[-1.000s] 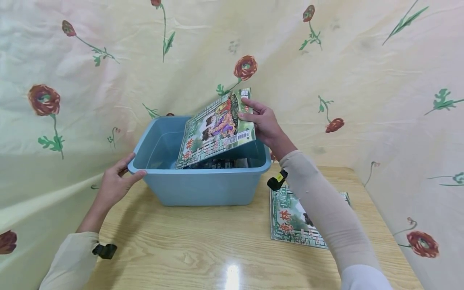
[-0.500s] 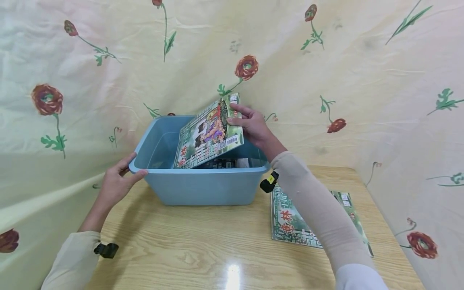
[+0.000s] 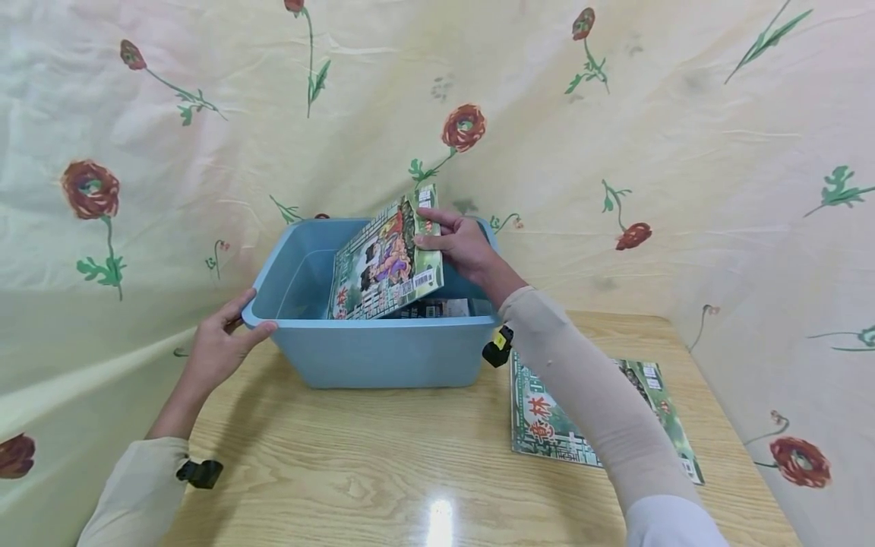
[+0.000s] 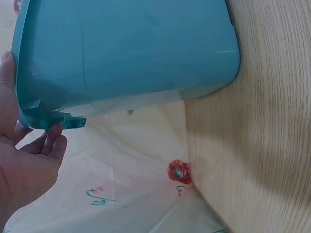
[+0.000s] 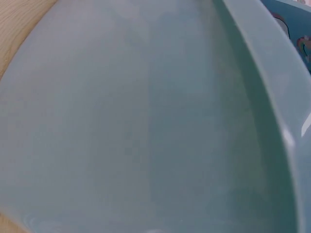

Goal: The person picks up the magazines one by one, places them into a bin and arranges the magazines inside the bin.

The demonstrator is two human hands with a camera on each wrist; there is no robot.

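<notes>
A blue plastic bin [image 3: 372,353] stands on the wooden table [image 3: 383,471]. My right hand [image 3: 459,247] pinches a colourful comic book [image 3: 384,262] by its right edge and holds it tilted, its lower edge inside the bin. My left hand [image 3: 220,342] grips the bin's left rim [image 4: 46,119], thumb on top and fingers under the lip. The right wrist view shows only the bin's outer wall [image 5: 146,121], blurred and close. Dark printed items [image 3: 437,308] lie inside the bin under the book.
A second book with a green cover [image 3: 547,418] lies flat on the table to the right of the bin, partly under my right forearm. A cream cloth with red flowers [image 3: 615,152] hangs close behind and on both sides.
My right hand has moved the book left and down, deeper into the bin. The left hand has stayed on the rim.
</notes>
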